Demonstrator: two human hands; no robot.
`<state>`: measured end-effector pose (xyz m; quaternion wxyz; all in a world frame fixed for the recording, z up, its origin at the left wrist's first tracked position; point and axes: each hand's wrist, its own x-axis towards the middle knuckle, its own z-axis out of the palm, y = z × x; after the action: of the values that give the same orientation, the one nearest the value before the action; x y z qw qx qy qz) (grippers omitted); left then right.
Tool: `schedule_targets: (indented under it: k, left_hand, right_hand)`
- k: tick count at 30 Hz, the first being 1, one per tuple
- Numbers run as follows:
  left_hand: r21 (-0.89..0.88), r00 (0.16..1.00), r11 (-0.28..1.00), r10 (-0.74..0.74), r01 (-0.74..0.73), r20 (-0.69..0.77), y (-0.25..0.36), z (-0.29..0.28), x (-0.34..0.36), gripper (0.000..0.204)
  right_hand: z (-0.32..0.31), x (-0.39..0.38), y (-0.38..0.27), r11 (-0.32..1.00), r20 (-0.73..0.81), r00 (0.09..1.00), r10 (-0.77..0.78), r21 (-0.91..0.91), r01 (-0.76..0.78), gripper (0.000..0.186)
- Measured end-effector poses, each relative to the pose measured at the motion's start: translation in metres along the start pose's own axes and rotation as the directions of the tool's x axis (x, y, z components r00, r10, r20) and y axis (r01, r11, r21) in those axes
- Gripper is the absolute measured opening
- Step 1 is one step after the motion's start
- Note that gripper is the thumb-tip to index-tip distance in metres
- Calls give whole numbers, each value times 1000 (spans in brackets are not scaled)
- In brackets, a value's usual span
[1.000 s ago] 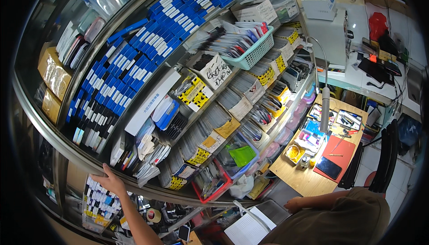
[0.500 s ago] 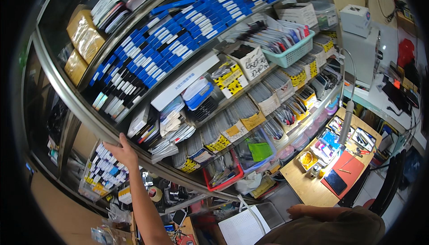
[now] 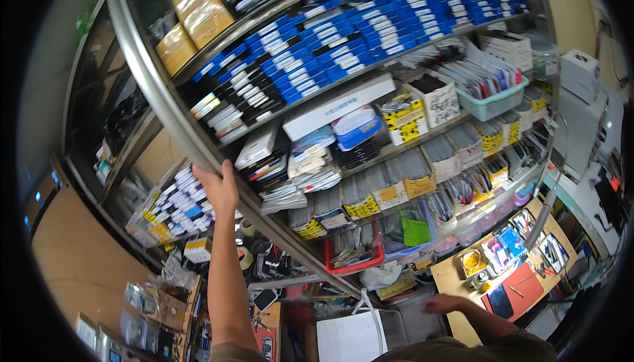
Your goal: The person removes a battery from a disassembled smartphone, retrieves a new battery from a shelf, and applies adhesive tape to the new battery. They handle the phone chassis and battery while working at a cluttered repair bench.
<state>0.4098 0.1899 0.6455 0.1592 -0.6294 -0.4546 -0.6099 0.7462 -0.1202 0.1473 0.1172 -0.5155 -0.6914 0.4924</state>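
My left hand (image 3: pixel 218 189) is raised to the metal post (image 3: pixel 183 131) at the left end of a tall cabinet. Its thumb lies along the right side of the post and its fingers reach over the left side, closed around it. Low on the right, my right hand (image 3: pixel 438 304) hangs beside the wooden workbench (image 3: pixel 462 322) with its fingers loosely curled and nothing visible in them. Beyond the post, the shelves hold rows of blue boxes (image 3: pixel 343 58), a turquoise basket (image 3: pixel 494 106) of packets and several card-filled bins (image 3: pixel 389 193).
A red tray (image 3: pixel 356 266) and a bin with a green packet (image 3: pixel 416 232) fill the low shelf. A white perforated chair seat (image 3: pixel 347 339) stands below. On the bench are a red mat (image 3: pixel 528 286), a phone (image 3: pixel 500 301) and a bent lamp (image 3: pixel 541 220). Small boxes (image 3: pixel 181 200) are stacked left.
The view has swung left, so the cabinet sits farther right and more wall shows at left. My left hand stays on the post. My right hand remains low by the bench.
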Motion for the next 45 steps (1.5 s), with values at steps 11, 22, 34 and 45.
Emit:
schedule_targets:
  k: [11, 22, 34, 45]
  left_hand:
    - [185, 668, 645, 736, -741, 108, 116, -16, 106, 20]
    - [355, 655, 612, 755, -706, 1, 88, 37, 128, 34]
    - [338, 729, 684, 685, -646, 8, 82, 45, 126, 33]
    - [224, 818, 798, 487, -559, 307, 87, 28, 145, 41]
  right_hand:
    - [-297, -72, -353, 579, -496, 300, -815, -690, 434, 22]
    - [-430, 44, -568, 75, -77, -2, -997, -965, -253, 18]
    - [-420, 91, -548, 171, -107, -161, -981, -871, -460, 50]
    - [-431, 78, -563, 153, -173, 27, -985, -926, -346, 48]
